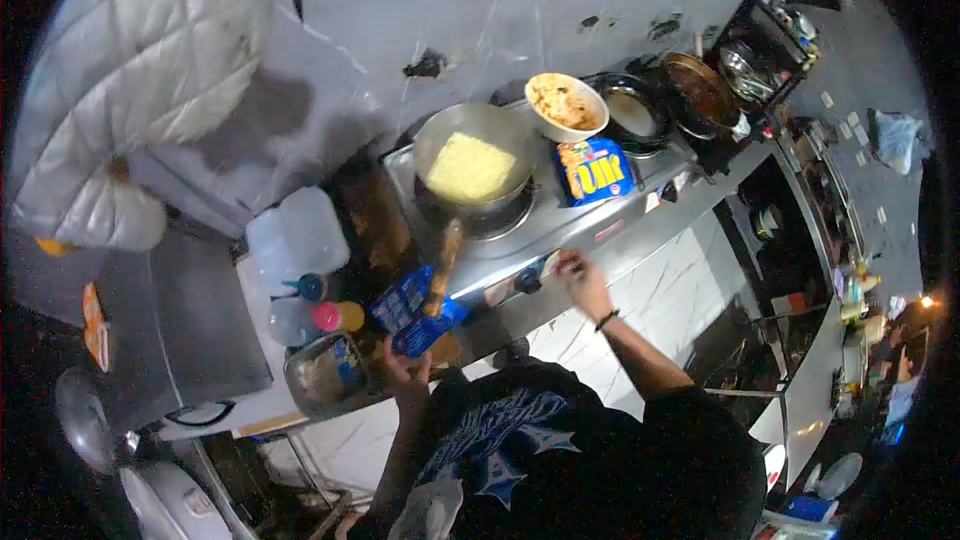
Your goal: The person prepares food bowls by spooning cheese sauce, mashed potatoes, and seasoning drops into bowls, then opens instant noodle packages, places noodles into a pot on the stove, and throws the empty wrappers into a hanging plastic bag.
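Observation:
My left hand grips the lower edge of a blue packet beside the stove. A pan's wooden handle crosses in front of this packet. My right hand is at the stove's front edge, right of a dark knob. Its fingers are pinched together around something small and pale that I cannot make out. On the left burner stands the pan, with a square block of dry noodles in it. Another blue packet with yellow lettering lies on the stove to its right.
A white bowl of food stands behind the second packet. Dark pans are farther right. Left of the stove are a white plastic container, bottles and a clear box. A quilted silver mitt is at upper left.

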{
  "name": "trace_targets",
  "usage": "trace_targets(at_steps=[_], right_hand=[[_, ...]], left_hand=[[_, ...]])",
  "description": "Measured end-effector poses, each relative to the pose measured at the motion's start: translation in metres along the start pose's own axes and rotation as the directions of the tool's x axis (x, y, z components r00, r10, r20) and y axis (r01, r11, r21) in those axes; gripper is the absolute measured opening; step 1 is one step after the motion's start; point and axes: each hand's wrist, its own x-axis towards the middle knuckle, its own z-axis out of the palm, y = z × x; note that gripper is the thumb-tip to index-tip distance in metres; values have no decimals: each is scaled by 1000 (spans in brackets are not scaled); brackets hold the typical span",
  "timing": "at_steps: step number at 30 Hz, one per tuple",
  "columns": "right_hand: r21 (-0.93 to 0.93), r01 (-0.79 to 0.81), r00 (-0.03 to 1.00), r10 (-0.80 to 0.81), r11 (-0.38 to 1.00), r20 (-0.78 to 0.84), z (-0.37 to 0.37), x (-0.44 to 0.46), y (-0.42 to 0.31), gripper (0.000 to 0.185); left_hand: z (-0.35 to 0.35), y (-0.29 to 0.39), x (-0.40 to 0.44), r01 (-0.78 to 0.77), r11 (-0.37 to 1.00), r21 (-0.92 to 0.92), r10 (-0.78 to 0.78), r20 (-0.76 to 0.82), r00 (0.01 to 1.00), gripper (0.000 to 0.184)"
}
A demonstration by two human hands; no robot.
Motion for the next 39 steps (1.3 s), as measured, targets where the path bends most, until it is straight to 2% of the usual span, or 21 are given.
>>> trace_targets(at_steps=[1,2,3,4,5,7,11,15,17,19,21,25,27,29,31,32,35,36,37,38,39], right_hand=[[11,-64,991,65,998,-113,-26,28,6,26],[-280,61,907,-170,958,-385,-41,52,17,30],[-340,-102,906,-54,935,-419,-63,77,14,37],[-446,-66,829,-200,893,-523,-72,108,41,47],[-440,-206,768,-134,874,-626,-74,132,59,45],[-149,-394,790,252,907,-559,-81,176,91,40],[92,-285,870,298,954,-393,-108,171,66,32],[2,112,905,-101,994,-413,-139,112,-6,18],[-47,221,899,-222,974,-378,-158,82,-49,15],[18,420,903,-416,907,-110,-173,57,-87,15],[166,453,881,-468,876,65,-175,35,-123,15],[419,413,809,-537,808,239,-160,1,-170,18],[433,411,806,-541,802,238,-158,-3,-175,20],[514,290,858,-457,807,232,-157,-7,-177,22],[485,295,839,-466,823,282,-154,-8,-180,26],[579,215,873,-421,786,248,-147,-9,-176,26],[709,149,912,-373,689,171,-130,-13,-181,27],[727,184,912,-391,662,125,-125,-16,-178,28],[741,219,910,-407,634,79,-121,-21,-175,28],[712,286,893,-448,641,44,-119,-27,-174,28],[721,388,845,-534,574,-30,-117,-30,-176,29]], left_hand=[[3,7,-6,36,999,4,-36,-92,995,76],[2,6,-9,-107,985,138,128,-154,980,73],[0,7,-10,-237,932,275,296,-196,935,70],[-2,16,-11,-329,864,382,425,-202,882,66],[-1,31,-17,-264,934,241,321,-237,917,59],[5,56,-22,-382,867,321,453,-185,872,50],[21,85,-20,-474,804,359,525,-53,849,44],[55,119,-24,-490,863,124,494,-10,869,35],[68,151,-28,-404,897,178,335,323,885,32],[86,177,-11,-730,642,234,563,503,656,37],[110,215,-11,-643,728,237,470,511,720,44],[139,246,-6,-749,632,198,569,538,622,50],[134,228,4,-599,794,-100,527,605,597,46],[132,232,1,-490,856,-162,485,581,654,30],[131,225,-1,210,839,-502,158,594,789,21],[130,225,-4,345,758,-553,43,570,820,17],[127,216,-7,319,825,-466,-103,432,896,15],[128,201,-7,133,854,-504,44,325,945,11],[123,201,-7,135,854,-502,42,325,945,11],[117,202,-5,-306,907,-289,385,276,880,11],[115,202,-5,-689,723,-51,667,314,676,13]])
